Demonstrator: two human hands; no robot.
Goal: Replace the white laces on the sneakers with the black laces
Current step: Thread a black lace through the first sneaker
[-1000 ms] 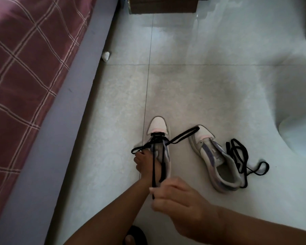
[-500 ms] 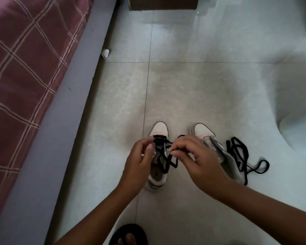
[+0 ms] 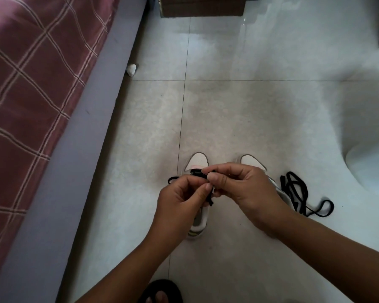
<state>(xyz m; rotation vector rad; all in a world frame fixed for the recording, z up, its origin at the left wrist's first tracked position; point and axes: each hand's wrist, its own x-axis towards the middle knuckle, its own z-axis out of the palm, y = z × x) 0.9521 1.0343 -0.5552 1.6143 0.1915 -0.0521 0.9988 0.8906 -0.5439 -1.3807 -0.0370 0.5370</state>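
The left hand (image 3: 181, 199) has its fingers curled and its thumb pressed toward the forefinger, pinching a strand of the flat black fabric lace (image 3: 210, 199) right over the tongue of the white low-top sneaker on the left (image 3: 197, 162); the right hand (image 3: 242, 185) meets it from the other side, thumb and forefinger pinched on the same lace, so the two sets of fingertips almost touch. Both hands sit directly above that shoe's eyelet rows, neither plainly nearer, and a short tail of lace hangs below the thumbs while another loop pokes out past the left knuckles. The sneaker lies under the hands on the pale tiled floor (image 3: 239, 119), its long axis running away from the person, toe pointing forward and heel toward the wearer's black sandal (image 3: 162, 290). I judge the next threading must go across that axis, side to side. The second white sneaker (image 3: 253, 161) lies just beside it on the right, mostly hidden, toe also forward. A loose black lace (image 3: 298, 194) is heaped against its outer side. A bed with a maroon checked cover (image 3: 26, 84) borders the left.
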